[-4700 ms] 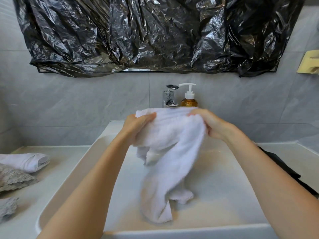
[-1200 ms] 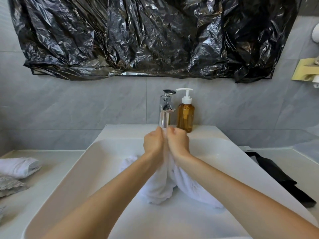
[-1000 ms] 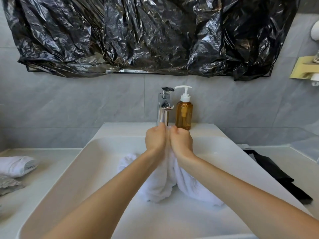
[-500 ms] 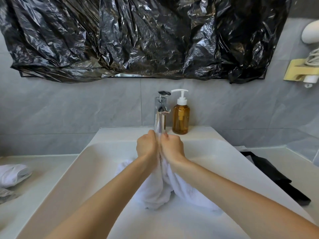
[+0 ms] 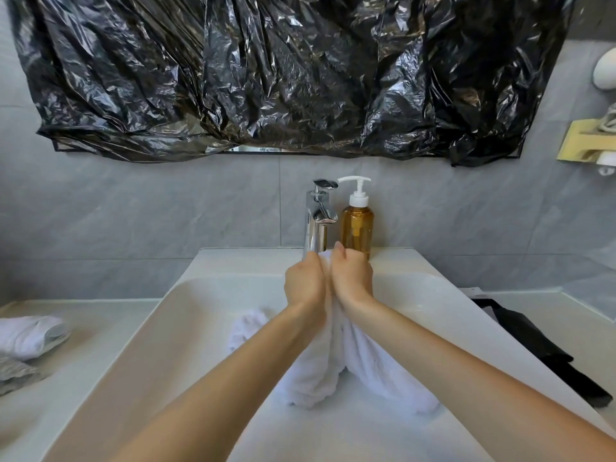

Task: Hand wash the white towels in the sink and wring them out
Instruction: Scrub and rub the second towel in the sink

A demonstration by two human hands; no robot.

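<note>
Looks like the scrubbing step: white towel [image 5: 336, 368] is bunched in the sink [image 5: 186, 328], its loose ends lying on the basin. Left hand [image 5: 305, 283] and right hand [image 5: 351, 278] each have fingers curled tight around its top, knuckles together under the faucet [image 5: 316, 221]. Next I'd guess rub, then twist hard.

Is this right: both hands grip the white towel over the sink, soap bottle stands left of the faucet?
Not quite. The head view shows the soap bottle right of the faucet, not left. The rest holds: the left hand and right hand both grip the white towel over the sink.
</note>
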